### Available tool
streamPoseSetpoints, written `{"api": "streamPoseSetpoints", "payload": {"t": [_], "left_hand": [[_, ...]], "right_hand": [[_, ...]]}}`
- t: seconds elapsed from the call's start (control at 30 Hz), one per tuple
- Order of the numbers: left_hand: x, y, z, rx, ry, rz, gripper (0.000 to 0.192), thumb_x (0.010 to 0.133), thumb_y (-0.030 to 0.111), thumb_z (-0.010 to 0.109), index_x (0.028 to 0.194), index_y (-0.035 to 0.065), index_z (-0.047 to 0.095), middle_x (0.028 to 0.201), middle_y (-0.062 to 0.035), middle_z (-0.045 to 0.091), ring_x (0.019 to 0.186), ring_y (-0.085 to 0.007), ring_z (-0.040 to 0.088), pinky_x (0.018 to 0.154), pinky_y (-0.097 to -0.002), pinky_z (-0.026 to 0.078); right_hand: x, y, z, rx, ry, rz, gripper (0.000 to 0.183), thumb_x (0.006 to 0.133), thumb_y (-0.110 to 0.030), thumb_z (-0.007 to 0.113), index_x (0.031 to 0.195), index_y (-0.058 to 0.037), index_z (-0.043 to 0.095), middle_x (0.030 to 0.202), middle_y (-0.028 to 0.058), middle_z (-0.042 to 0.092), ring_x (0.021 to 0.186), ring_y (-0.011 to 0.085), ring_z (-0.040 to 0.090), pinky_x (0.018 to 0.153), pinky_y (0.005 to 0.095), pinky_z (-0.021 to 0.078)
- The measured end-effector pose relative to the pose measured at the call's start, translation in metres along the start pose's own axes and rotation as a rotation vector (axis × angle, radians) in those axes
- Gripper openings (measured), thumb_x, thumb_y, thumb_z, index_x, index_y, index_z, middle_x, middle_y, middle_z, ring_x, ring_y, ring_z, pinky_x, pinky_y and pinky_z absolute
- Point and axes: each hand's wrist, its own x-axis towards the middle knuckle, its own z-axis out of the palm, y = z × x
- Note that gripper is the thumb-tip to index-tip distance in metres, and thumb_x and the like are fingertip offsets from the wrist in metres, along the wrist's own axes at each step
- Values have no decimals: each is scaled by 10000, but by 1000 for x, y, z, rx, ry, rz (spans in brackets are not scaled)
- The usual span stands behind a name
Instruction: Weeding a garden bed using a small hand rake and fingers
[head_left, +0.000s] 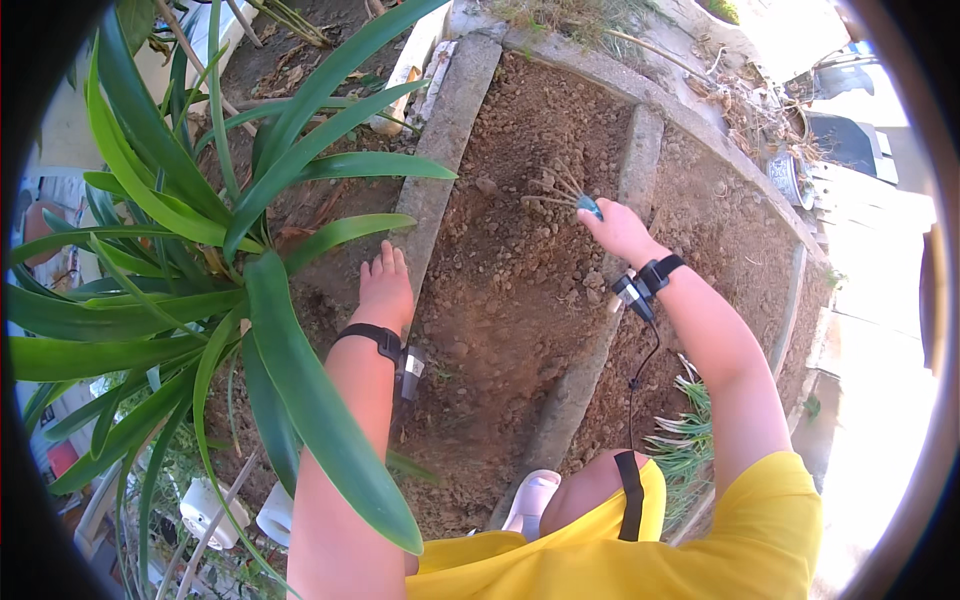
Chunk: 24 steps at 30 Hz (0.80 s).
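Observation:
My right hand (619, 232) grips the blue handle of a small hand rake (562, 189), whose thin, spread tines reach left over the brown soil (517, 285). Whether the tine tips touch the ground I cannot tell. My left hand (386, 285) rests with fingers apart on the concrete border (442, 150) at the bed's left side, beneath the leaf tips of a large strap-leaved plant (247, 247). It holds nothing. Clods and small stones lie loose across the bed, and the soil close to me looks smoother.
A second concrete divider (637, 157) runs along the bed's right side, with another soil strip (712, 202) beyond. Cut green onion-like plants (686, 420) grow near my knee. White pots (214, 514) stand lower left. A patterned pot (787, 180) sits at far right. My sandal (531, 499) is by the divider.

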Motion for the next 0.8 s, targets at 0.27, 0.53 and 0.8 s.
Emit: {"api": "streamPoseSetpoints", "payload": {"t": [0.27,0.53,0.8], "left_hand": [[3,38,-25,-498,577,128,447,863,309,511,1155,-27,547,1232,-220,506,1178,-345,447,1000,-446,339],[71,94,-69,-775,-15,50,638,875,457,461,1201,-91,452,1131,-303,541,1075,-392,536,910,-412,430],[203,84,4,-236,-343,-29,507,811,156,562,1237,-73,408,1239,-244,505,1146,-320,518,938,-378,428]], "right_hand": [[20,-103,64,1178,-196,256,301,953,-335,378,885,-47,429,614,48,459,419,169,467,385,348,403],[-9,-124,128,1848,-294,309,298,948,-350,369,854,-110,518,603,-1,481,461,136,428,411,279,349],[22,-147,171,1973,-161,233,178,902,-174,492,997,-58,590,843,101,642,775,210,612,641,316,467]]}}
